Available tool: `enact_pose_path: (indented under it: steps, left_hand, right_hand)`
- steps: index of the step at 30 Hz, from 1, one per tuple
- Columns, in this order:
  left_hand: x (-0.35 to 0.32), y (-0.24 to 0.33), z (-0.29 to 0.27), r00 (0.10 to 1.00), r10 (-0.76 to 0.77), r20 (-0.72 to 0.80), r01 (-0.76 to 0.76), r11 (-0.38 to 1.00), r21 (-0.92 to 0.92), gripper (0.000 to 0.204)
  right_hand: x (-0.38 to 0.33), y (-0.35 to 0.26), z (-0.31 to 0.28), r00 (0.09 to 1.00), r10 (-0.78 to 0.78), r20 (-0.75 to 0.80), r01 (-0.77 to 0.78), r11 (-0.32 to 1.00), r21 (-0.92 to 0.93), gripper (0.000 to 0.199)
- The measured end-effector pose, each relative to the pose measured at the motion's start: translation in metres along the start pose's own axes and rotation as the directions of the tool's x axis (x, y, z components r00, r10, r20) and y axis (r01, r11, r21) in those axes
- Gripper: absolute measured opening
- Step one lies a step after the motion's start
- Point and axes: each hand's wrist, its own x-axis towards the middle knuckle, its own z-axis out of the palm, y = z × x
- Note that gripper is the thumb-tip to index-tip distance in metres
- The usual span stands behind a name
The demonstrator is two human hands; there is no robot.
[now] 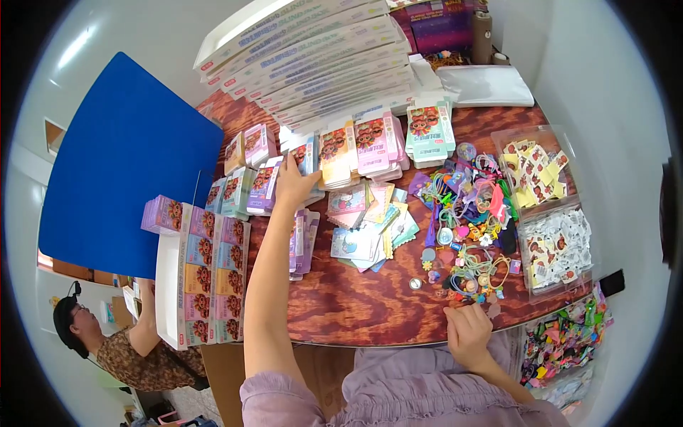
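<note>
My left hand [296,183] reaches across the table to the stacks of small boxes. Its fingers and thumb close around the near end of a blue picture box [306,155]. Left of it stands a purple box stack [265,186]; to its right are a yellow box stack [337,153] and a pink box stack [377,144]. More purple boxes [303,242] lie beside my forearm. At the near table edge rests my right hand [469,334], fingers curled in; anything inside them is hidden. Just beyond it lie hair ties and small trinkets [469,274].
Patterned cards [370,224] lie mid-table. Clear trays [558,245] of stickers stand at right, long white cartons [313,60] at the back. A filled display box [213,274] stands left, before a blue board [128,171]. Another person [135,341] works beyond it.
</note>
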Motion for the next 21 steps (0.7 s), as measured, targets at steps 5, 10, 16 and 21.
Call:
enact_pose_path:
  steps: [5,10,16,21]
  left_hand:
    - [0.005,0.017,0.002,0.998,-0.027,0.060,0.031,0.996,-0.081,0.110]
    - [0.011,0.015,0.011,0.998,0.053,0.033,-0.052,0.997,-0.049,0.109]
    - [0.006,0.008,0.008,0.999,0.045,-0.026,-0.046,0.999,-0.009,0.100]
    - [-0.007,0.019,-0.003,1.000,-0.011,-0.010,0.008,0.958,-0.288,0.087]
  right_hand:
    - [0.004,0.023,-0.008,1.000,-0.023,0.005,0.023,1.000,-0.006,0.019]
    - [0.009,0.036,-0.012,0.999,-0.033,-0.008,0.033,0.999,0.014,0.021]
    - [0.005,0.027,-0.012,1.000,-0.029,-0.004,0.029,1.000,0.011,0.022]
    - [0.005,0.025,-0.014,1.000,-0.026,-0.011,0.026,1.000,-0.006,0.022]
